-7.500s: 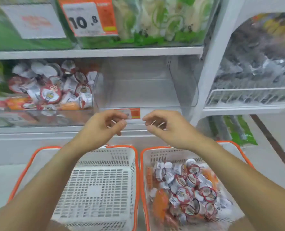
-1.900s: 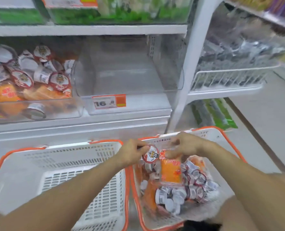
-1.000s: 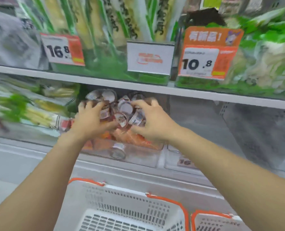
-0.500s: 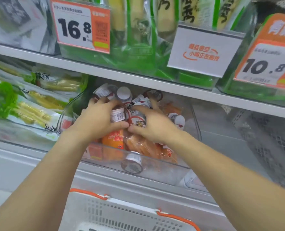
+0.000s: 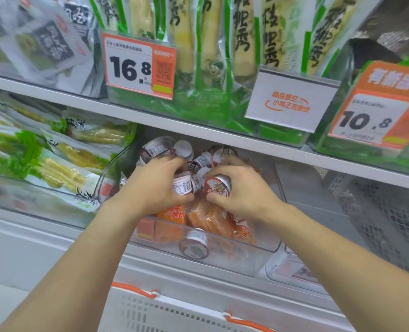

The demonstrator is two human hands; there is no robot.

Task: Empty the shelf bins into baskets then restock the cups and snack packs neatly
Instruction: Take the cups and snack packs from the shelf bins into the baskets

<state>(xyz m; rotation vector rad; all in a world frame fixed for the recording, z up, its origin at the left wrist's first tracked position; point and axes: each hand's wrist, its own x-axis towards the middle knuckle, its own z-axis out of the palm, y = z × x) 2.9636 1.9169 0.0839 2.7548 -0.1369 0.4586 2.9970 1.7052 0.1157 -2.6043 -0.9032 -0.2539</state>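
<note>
Clear bin [image 5: 222,255], middle shelf: cups and orange snack packs [image 5: 172,216] heaped inside. My left hand [image 5: 155,188] grips one cup [image 5: 182,185]; right hand [image 5: 241,190] grips another [image 5: 218,186]. Step, I judge: emptying. Next: lift both, lower into basket [image 5: 174,312] below bin.

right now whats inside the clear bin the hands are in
Small sealed cups piled over orange snack packs; one cup lies at the front wall. The hands cover the pile's middle, and the bin's back is hidden.

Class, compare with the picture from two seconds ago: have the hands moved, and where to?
Yes. The left hand and right hand went from the right basket up into the clear bin under the shelf, gripping cups.
</note>
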